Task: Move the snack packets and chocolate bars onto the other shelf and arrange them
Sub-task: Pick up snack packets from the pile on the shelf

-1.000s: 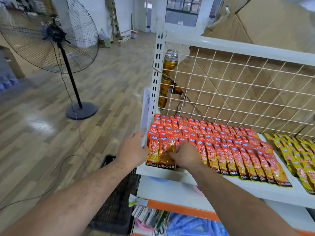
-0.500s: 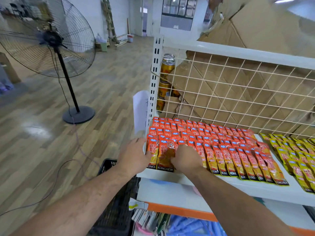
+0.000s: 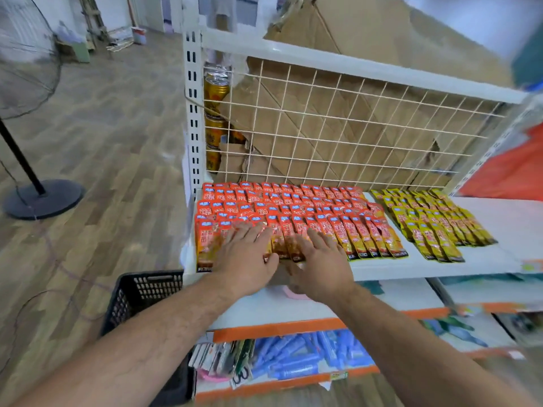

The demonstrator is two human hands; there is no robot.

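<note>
Several rows of orange-red snack packets (image 3: 293, 207) lie overlapped on the white shelf (image 3: 499, 224), filling its left half. A smaller block of yellow snack packets (image 3: 432, 221) lies to their right. My left hand (image 3: 245, 259) lies flat with straight fingers on the front row near the shelf's left end. My right hand (image 3: 320, 262) lies flat beside it, fingers spread over the front-row packets. Both palms cover the lower ends of the packets beneath them.
A white wire grid (image 3: 352, 127) backs the shelf, with cardboard (image 3: 367, 33) and gold cans (image 3: 216, 89) behind it. A black crate (image 3: 141, 295) stands on the floor at the left. Lower shelves hold blue packs (image 3: 302, 356). A fan base (image 3: 41, 198) stands at far left.
Both hands let go of the front-left packets they were pinching and now lie flat on the front row. The view swung right, bringing the yellow packets into full sight.
</note>
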